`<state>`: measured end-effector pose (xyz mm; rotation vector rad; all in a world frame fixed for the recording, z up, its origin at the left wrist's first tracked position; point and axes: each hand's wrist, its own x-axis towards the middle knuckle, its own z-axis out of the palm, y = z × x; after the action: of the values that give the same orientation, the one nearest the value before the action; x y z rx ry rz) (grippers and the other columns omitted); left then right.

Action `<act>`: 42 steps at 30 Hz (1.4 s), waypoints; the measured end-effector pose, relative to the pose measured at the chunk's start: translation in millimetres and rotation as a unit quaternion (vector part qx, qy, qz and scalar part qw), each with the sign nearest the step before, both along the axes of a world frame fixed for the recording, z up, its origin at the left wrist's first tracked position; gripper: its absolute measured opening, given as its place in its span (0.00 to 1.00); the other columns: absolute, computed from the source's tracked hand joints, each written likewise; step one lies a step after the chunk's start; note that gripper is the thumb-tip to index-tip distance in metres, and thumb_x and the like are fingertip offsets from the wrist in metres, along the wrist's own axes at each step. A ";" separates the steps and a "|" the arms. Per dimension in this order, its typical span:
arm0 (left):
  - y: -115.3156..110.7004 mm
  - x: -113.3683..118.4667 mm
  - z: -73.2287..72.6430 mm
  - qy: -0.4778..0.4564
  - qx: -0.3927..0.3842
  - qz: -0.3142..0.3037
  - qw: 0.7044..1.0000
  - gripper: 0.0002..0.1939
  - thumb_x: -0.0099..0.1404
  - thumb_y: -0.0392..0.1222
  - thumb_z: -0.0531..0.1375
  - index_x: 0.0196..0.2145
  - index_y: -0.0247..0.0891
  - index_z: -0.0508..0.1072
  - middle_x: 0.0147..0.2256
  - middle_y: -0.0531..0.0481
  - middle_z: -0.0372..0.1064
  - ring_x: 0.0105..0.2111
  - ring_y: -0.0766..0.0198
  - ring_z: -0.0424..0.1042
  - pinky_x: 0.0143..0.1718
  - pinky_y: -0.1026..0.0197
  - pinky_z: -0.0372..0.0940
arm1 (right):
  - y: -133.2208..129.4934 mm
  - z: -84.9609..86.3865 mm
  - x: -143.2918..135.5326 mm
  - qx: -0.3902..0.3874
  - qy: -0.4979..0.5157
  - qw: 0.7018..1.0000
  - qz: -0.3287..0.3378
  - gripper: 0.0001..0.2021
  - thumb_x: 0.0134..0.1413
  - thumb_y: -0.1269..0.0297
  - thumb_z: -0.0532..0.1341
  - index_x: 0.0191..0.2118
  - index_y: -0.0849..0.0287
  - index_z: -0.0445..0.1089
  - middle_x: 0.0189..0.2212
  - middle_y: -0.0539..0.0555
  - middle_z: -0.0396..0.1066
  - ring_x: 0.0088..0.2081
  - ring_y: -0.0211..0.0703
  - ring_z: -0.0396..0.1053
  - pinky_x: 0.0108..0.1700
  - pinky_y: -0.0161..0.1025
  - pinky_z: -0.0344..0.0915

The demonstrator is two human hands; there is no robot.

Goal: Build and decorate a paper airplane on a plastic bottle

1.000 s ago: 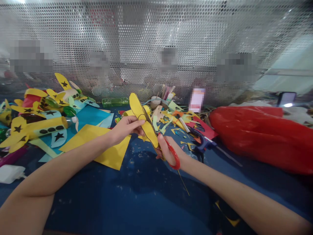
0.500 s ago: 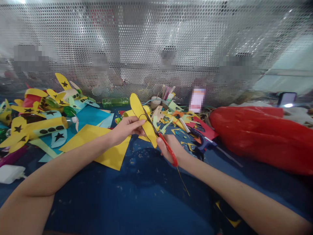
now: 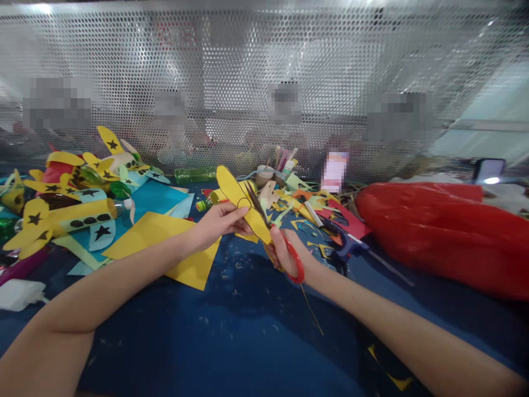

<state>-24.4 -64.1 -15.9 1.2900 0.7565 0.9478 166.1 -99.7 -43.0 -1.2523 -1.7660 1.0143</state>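
Between the thumb and fingers of my left hand is a yellow paper propeller, two-bladed with a circle drawn at its middle. My right hand is closed around red-handled scissors. Their dark blades are spread apart along the right edge of the propeller, near the drawn circle. A thin yellow strip hangs below the scissors. Behind my left hand a small bottle with a yellow-green cap lies on its side. Yellow paper sheets lie under my left forearm.
Bottle-and-paper planes with black stars crowd the left. A white glue bottle lies at the left edge. Paper scraps, a purple glue gun and a red plastic bag are on the right. Perforated metal mesh stands behind the blue table.
The propeller has tilted further, its upper blade leaning left and its lower end reaching my right hand. The scissor blades have spread apart. My right hand has shifted slightly right and down.
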 end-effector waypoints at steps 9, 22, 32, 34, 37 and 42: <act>9.5 6.2 -38.4 0.063 -0.025 0.097 0.993 0.18 0.59 0.53 0.67 0.25 0.35 0.70 0.22 0.49 0.73 0.25 0.63 0.74 0.32 0.61 0.69 | 65.6 2.7 37.2 -0.034 0.001 0.988 -0.151 0.27 0.59 0.36 0.51 0.23 0.55 0.58 0.18 0.50 0.65 0.21 0.37 0.66 0.26 0.35 0.68; 12.2 6.3 -50.4 0.174 0.087 0.092 0.977 0.21 0.57 0.60 0.64 0.23 0.38 0.76 0.24 0.47 0.76 0.26 0.57 0.75 0.33 0.59 0.69 | 75.6 -1.4 59.5 0.029 -0.267 0.939 -0.217 0.17 0.57 0.49 0.62 0.34 0.60 0.66 0.25 0.57 0.74 0.29 0.46 0.73 0.30 0.36 0.61; 11.0 5.0 -50.3 0.156 0.083 0.099 0.979 0.16 0.56 0.53 0.66 0.27 0.35 0.76 0.26 0.45 0.77 0.27 0.58 0.75 0.35 0.57 0.71 | 58.8 -15.8 40.3 0.129 -0.373 0.902 -0.177 0.25 0.65 0.53 0.53 0.56 0.71 0.61 0.44 0.69 0.75 0.45 0.57 0.72 0.46 0.44 0.64; 12.6 4.1 -53.0 0.134 0.062 0.094 0.985 0.17 0.56 0.52 0.67 0.30 0.33 0.76 0.28 0.42 0.78 0.30 0.56 0.77 0.38 0.56 0.72 | 55.7 -24.5 34.7 0.180 -0.433 0.871 -0.146 0.25 0.66 0.57 0.53 0.59 0.74 0.60 0.49 0.73 0.72 0.50 0.59 0.70 0.52 0.47 0.61; 14.2 4.9 -55.5 0.095 0.033 0.098 0.990 0.17 0.56 0.50 0.68 0.34 0.32 0.76 0.34 0.40 0.79 0.34 0.56 0.78 0.43 0.54 0.73 | 51.3 -31.8 29.5 0.217 -0.478 0.844 -0.113 0.22 0.67 0.62 0.49 0.58 0.75 0.62 0.52 0.73 0.70 0.51 0.59 0.67 0.56 0.50 0.58; 15.6 7.1 -57.5 0.078 0.020 0.113 0.990 0.17 0.56 0.48 0.68 0.37 0.32 0.75 0.38 0.41 0.79 0.37 0.53 0.79 0.48 0.51 0.72 | 45.2 -31.7 28.1 0.318 -0.368 0.869 -0.085 0.18 0.68 0.61 0.46 0.51 0.64 0.68 0.47 0.66 0.72 0.50 0.57 0.67 0.54 0.51 0.61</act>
<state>-17.3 -48.5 -73.4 1.3445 1.0264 1.0542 194.1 -54.4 -74.7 -1.3864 -2.2193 -0.2339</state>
